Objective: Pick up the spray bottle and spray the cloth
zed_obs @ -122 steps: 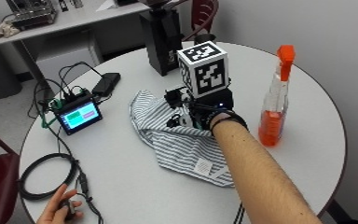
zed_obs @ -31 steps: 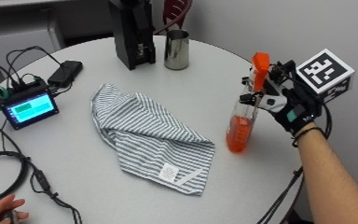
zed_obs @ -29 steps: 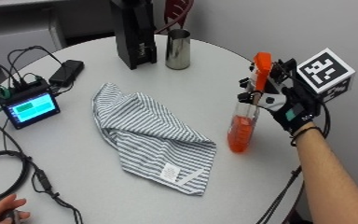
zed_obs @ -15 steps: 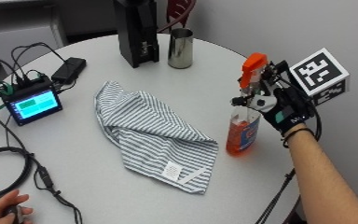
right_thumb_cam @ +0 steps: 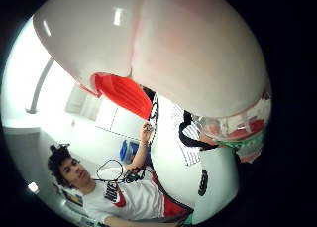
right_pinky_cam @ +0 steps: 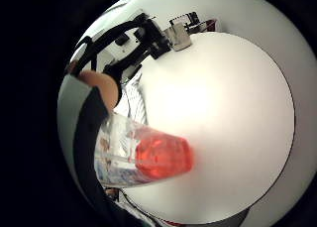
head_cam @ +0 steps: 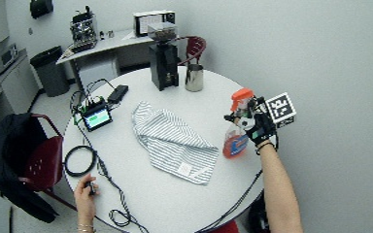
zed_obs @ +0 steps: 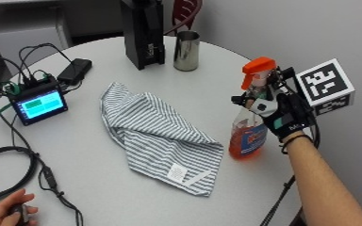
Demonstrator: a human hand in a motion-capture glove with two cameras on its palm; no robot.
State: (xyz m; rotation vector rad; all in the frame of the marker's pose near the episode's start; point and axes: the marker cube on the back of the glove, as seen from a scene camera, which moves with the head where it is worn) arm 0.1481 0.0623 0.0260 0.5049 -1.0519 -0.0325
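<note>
A clear spray bottle (zed_obs: 249,133) with orange liquid and an orange head stands upright at the right side of the round white table (zed_obs: 93,188). My gloved right hand (zed_obs: 283,115) grips its neck just under the head, fingers curled round it. I cannot tell whether its base touches the table. The nozzle points left toward the cloth. The grey-and-white striped cloth (zed_obs: 159,136) lies crumpled in the middle of the table, a little left of the bottle. In the little finger side palm view the bottle (right_pinky_cam: 148,157) runs down from the palm over the table, with the cloth (right_pinky_cam: 133,100) beside it.
At the far side stand a black grinder (zed_obs: 144,33) and a metal cup (zed_obs: 186,44). A small screen device (zed_obs: 40,104), a black power brick (zed_obs: 74,69) and cables (zed_obs: 5,165) lie at the left. A bare left hand (zed_obs: 8,214) rests at the near edge.
About four seconds ago my hand was over the cloth and the bottle stood alone. Since a second ago it grips the bottle's neck and has held it. The outside camera has shifted.
</note>
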